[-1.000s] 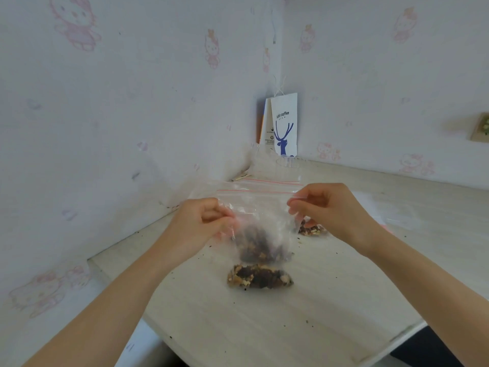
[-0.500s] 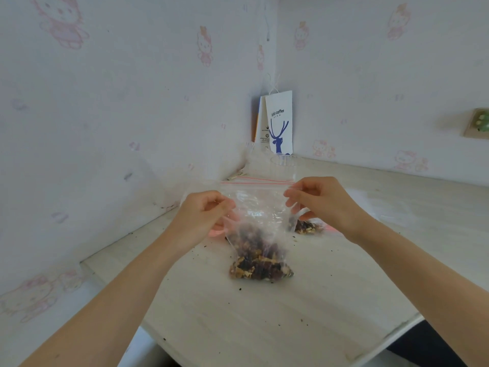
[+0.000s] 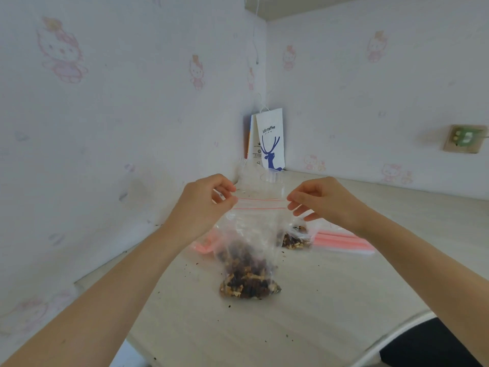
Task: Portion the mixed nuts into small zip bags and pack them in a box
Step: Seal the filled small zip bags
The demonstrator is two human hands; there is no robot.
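Note:
I hold a clear zip bag [image 3: 254, 229] upright above the table, its red zip line stretched between my hands. My left hand [image 3: 203, 205] pinches the top left corner and my right hand [image 3: 322, 200] pinches the top right corner. Mixed nuts [image 3: 246, 263] fill the bag's lower part. Just below it lies a small filled bag of nuts [image 3: 250, 288] on the table. Another small nut bag [image 3: 295, 238] lies behind, to the right, partly hidden by the held bag.
A stack of empty zip bags with red strips [image 3: 344, 241] lies right of centre; more red-striped plastic [image 3: 205, 243] shows on the left. A white paper coffee bag [image 3: 270, 140] stands in the wall corner. Crumbs dot the table [image 3: 317, 313]. Wall socket [image 3: 465, 139] at right.
Both hands have raised the bag higher and drawn its zip top taut; the bag's nuts now hang above the small bag on the table.

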